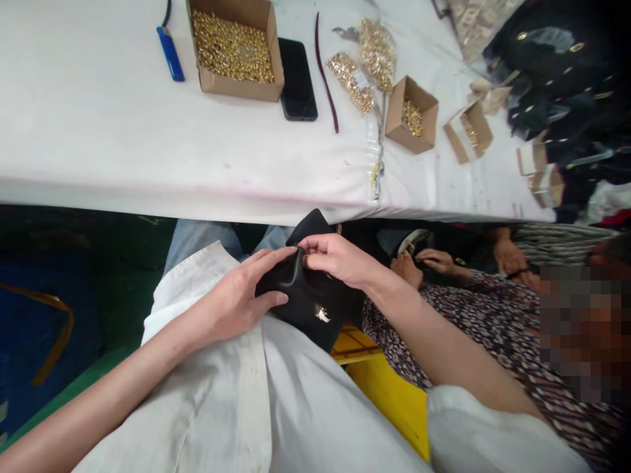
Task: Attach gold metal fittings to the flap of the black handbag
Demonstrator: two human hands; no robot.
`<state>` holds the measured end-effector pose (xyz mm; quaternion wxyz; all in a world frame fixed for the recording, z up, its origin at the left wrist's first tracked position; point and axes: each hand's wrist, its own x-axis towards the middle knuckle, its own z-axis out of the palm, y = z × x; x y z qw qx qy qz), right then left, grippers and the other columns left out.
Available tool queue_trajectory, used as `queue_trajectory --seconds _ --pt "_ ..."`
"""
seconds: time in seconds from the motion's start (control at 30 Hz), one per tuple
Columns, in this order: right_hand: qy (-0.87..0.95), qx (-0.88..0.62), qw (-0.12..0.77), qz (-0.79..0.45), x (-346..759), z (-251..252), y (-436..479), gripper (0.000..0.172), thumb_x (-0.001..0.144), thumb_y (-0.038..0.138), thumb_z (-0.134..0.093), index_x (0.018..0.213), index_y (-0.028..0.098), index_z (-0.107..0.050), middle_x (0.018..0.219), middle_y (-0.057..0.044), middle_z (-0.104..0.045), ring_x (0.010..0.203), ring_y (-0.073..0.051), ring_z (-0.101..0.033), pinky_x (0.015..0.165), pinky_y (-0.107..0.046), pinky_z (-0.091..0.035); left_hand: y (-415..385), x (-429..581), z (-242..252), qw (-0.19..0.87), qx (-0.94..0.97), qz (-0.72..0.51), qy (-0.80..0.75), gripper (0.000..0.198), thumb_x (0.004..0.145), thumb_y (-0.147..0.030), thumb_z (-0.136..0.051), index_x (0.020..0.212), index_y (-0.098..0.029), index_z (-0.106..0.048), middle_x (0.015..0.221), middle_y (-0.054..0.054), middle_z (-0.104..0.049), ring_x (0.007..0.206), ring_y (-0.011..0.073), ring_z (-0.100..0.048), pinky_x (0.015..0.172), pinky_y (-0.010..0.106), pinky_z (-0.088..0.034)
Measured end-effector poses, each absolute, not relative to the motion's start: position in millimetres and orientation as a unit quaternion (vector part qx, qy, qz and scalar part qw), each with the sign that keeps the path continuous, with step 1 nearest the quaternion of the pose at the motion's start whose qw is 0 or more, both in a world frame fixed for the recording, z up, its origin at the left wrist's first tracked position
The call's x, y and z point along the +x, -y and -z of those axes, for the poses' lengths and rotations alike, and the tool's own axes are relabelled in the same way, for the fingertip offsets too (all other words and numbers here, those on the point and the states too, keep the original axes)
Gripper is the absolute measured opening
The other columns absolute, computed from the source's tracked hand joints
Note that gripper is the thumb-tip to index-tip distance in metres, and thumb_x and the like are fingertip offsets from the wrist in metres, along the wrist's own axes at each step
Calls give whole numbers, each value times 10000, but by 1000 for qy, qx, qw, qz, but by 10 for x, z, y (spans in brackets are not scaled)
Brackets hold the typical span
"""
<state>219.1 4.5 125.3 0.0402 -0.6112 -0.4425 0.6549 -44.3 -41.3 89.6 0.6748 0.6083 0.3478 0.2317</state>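
Observation:
A smooth black leather bag (320, 335), or a piece of one, lies across my lap with a small shiny gold fitting (323, 314) on its face. My left hand (249, 289) grips its left side, the thumb lying on the face and the fingertips at a raised fold. The thumb and fingers of my right hand (335, 259) are closed in a pinch at the top of that same fold, right beside the left fingertips. Whether a small part sits inside the pinch is hidden.
On the white table (172, 144) stand cardboard boxes of gold hardware (241, 89), a black phone (299, 82), a blue cutter (170, 56) and bags of gold parts (377, 52). At right, a co-worker's hands (419, 263) handle something dark. A yellow crate (389, 394) stands beside me.

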Motion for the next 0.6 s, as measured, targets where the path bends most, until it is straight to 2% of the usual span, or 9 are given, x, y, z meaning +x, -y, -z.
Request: queue_trajectory --seconds 0.1,0.2,0.37,0.5,0.6 --pt "440 -591 34 -676 2156 -1147 -100 207 836 281 -769 1010 169 -791 836 11 -719 707 -115 -578 650 -245 -415 326 -498 -841 679 618 -197 -344 877 1014 -153 -683 1709 -513 -286 1531 27 -595 1407 282 -586 1220 513 -492" --pt "462 -587 44 -664 2110 -1015 -120 225 828 327 -820 988 170 -795 891 -9 -748 789 -137 -629 729 -261 -456 272 -522 -764 680 634 -157 -333 825 1015 -134 -644 1662 -555 -354 1492 21 -592 1303 289 -641 1112 521 -542" --pt "482 -615 32 -623 2066 -803 -113 338 868 493 -823 915 160 -797 814 -24 -728 718 -144 -588 650 -278 -414 260 -503 -684 700 592 -172 -360 796 958 -148 -726 1607 -467 -394 1392 11 -676 1304 289 -657 1115 513 -532" --pt "519 -607 16 -602 2065 -722 -122 350 904 514 -793 897 165 -798 790 -17 -715 692 -136 -555 627 -285 -384 271 -486 -642 722 563 -162 -368 710 938 -196 -770 1531 -414 -446 1254 15 -706 1246 298 -688 1071 524 -565" --pt "540 -606 -6 -584 2042 -752 -149 356 910 521 -786 882 167 -795 763 -4 -698 673 -129 -533 608 -285 -374 261 -469 -606 726 559 -174 -360 575 936 -299 -821 1422 -361 -521 1262 34 -694 1216 302 -690 1064 531 -578"
